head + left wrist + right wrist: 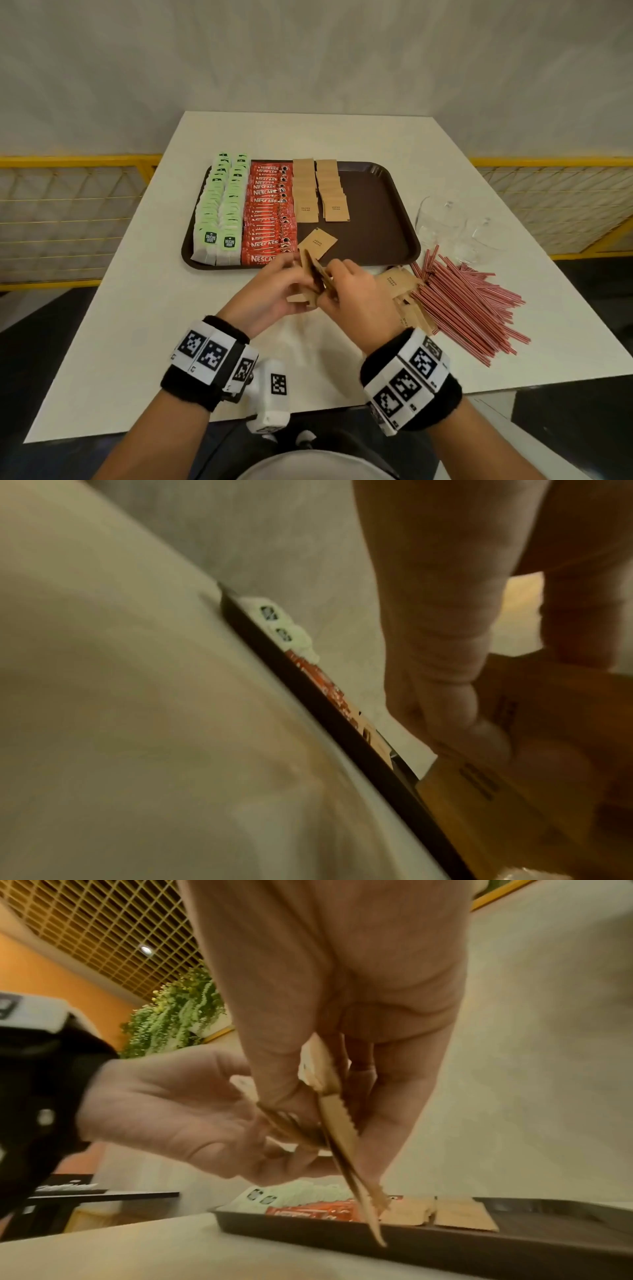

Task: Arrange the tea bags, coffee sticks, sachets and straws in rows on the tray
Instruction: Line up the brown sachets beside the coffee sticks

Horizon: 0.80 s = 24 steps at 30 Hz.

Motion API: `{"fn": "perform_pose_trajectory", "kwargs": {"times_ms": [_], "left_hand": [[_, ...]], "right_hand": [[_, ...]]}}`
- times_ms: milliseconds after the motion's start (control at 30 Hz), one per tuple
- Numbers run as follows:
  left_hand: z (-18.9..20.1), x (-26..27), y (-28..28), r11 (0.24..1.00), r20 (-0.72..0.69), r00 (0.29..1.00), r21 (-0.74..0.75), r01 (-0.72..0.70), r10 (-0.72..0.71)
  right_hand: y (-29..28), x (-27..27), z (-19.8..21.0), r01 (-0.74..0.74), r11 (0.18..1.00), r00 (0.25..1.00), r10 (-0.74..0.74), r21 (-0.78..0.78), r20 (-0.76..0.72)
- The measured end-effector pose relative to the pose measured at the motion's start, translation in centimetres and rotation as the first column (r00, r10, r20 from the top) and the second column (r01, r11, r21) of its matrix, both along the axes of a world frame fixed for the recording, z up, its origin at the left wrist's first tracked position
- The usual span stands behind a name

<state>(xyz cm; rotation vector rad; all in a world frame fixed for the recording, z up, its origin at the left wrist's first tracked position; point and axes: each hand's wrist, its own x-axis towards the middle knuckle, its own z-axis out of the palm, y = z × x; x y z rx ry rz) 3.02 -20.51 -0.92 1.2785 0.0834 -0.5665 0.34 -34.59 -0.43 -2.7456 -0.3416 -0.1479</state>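
Both hands, left hand (pixel 274 291) & right hand (pixel 349 291), pinch brown sugar sachets (pixel 315 274); recommend squaring edges, then extending unfinished sachet rows on tray (pixel 383 212).

Head view high, facing down on tray (pixel 394 205); both wrist views low, close, sharing tray's near rim

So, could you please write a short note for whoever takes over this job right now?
Left hand and right hand: both hold a small stack of sugar sachets near the tray.
Done: two rows of tea bags, coffee sticks, two sachet rows.
One loose sachet lies askew on the tray.
Left: sachet pile and straws, on the table.
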Motion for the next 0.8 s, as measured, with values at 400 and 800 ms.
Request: {"fn": "perform_pose_trajectory", "kwargs": {"times_ms": [400, 800], "left_hand": [[-1.2, 0.5, 1.1, 0.912, -0.22, 0.955, -0.315, -0.263, 0.199], [-1.0, 1.4, 2.7, 0.838, -0.212, 0.931, -0.409, -0.361, 0.297]], "right_hand": [[1.5, 2.2, 1.9, -0.364, 0.924, 0.904, 0.381, 0.115, -0.197], [-0.1, 8.2, 2.0, -0.084, 0.902, 0.956, 0.194, 0.424, -0.222]]}}
